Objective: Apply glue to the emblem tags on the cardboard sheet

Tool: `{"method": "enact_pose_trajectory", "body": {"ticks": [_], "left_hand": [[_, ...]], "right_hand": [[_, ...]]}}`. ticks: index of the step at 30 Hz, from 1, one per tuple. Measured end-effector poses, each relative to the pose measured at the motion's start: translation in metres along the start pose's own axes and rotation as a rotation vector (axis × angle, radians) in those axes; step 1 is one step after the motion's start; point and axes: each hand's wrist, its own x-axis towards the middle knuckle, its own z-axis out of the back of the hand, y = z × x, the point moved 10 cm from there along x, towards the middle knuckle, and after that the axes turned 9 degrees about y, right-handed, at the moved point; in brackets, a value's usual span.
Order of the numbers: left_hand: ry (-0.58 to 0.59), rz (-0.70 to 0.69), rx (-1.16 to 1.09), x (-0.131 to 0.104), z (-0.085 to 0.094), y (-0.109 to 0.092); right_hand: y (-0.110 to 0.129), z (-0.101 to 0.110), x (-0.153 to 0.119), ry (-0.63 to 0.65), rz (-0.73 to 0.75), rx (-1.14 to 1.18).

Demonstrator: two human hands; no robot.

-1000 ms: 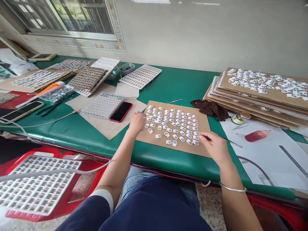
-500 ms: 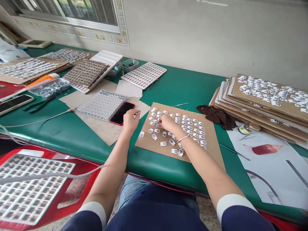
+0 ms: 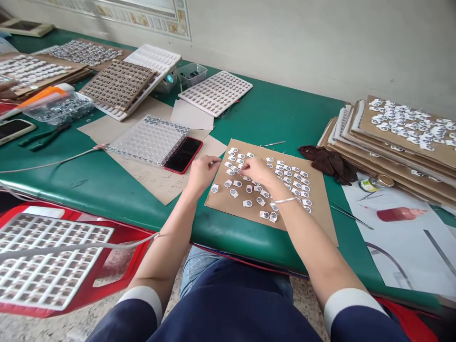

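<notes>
**Because Nothing Was Fixed Down, One Brush Could Have Undone the Order**

While the fingers bent low over the work, the white pieces [image 3: 247,203] lay unfastened on a sheet of brown cardboard [image 3: 223,202], itself flat on the green table [image 3: 270,109]. Taking the sheet as a clock, twelve at its far edge, the right hand [image 3: 258,170] was bent over the pieces towards eleven, fingertips drawn in close to them. The left hand [image 3: 204,172] hung just outside the sheet towards ten, its thumb and fingers near one another. The two hands were apart; whether either gripped a piece could not be told.

The likeliest trouble, as I judged it, was the right forearm, which crossed above the sheet from about four o'clock. If the wrist dipped, the bangle [image 3: 287,200] could have caught the pieces beneath and dragged them askew. The hand also covered part of the layout, so a nearby piece could have been knocked unseen.

Two pieces sat towards six, near the front edge; a sleeve or a tug on the cardboard could have tipped them off. The left hand's nearness to the phone [image 3: 183,154], out towards ten, invited a bump on withdrawal. Off towards four lay thin tweezers [image 3: 352,216], and beyond, nearer three, a red bottle [image 3: 395,214] on its side, which could have leaked onto the paper [image 3: 420,256] if its tip were loose.
</notes>
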Motion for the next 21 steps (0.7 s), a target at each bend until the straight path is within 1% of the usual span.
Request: {"method": "enact_pose_trajectory", "body": {"ticks": [1, 2, 3, 4, 5, 7, 8, 10, 12, 14, 16, 19, 21], "left_hand": [[0.098, -0.058, 0.003, -0.006, -0.009, -0.013], [0.195, -0.116, -0.007, -0.015, -0.019, -0.026], [0.279, -0.147, -0.046, -0.027, -0.029, -0.036], [0.348, -0.137, -0.122, -0.038, -0.038, -0.043], [0.398, -0.087, -0.241, -0.05, -0.048, -0.046], [0.459, 0.079, -0.567, -0.073, -0.07, -0.045], [0.478, 0.163, -0.725, -0.083, -0.083, -0.044], [0.505, 0.296, -0.991, -0.099, -0.106, -0.042], [0.531, 0.379, -1.179, -0.109, -0.123, -0.039], [0.566, 0.438, -1.293, -0.114, -0.132, -0.036], [0.608, 0.483, -1.322, -0.117, -0.136, -0.033], [0.686, 0.493, -1.24, -0.115, -0.136, -0.036], [0.745, 0.438, -1.073, -0.108, -0.131, -0.041]], "right_hand": [[-0.002, 0.003, -0.016, -0.034, 0.011, 0.058], [-0.007, 0.004, -0.032, -0.086, 0.016, 0.2], [-0.013, 0.002, -0.049, -0.126, 0.016, 0.358], [-0.021, -0.007, -0.065, -0.148, -0.013, 0.519], [-0.03, -0.017, -0.079, -0.185, -0.045, 0.688], [-0.038, -0.044, -0.101, -0.239, -0.076, 0.969], [-0.04, -0.058, -0.109, -0.26, -0.086, 1.072], [-0.039, -0.079, -0.12, -0.31, -0.088, 1.196], [-0.036, -0.089, -0.128, -0.368, -0.07, 1.228], [-0.032, -0.092, -0.134, -0.404, -0.045, 1.225], [-0.028, -0.093, -0.137, -0.41, -0.015, 1.251], [-0.023, -0.094, -0.14, -0.378, 0.039, 1.357], [-0.022, -0.091, -0.144, -0.353, 0.081, 1.37]]}}
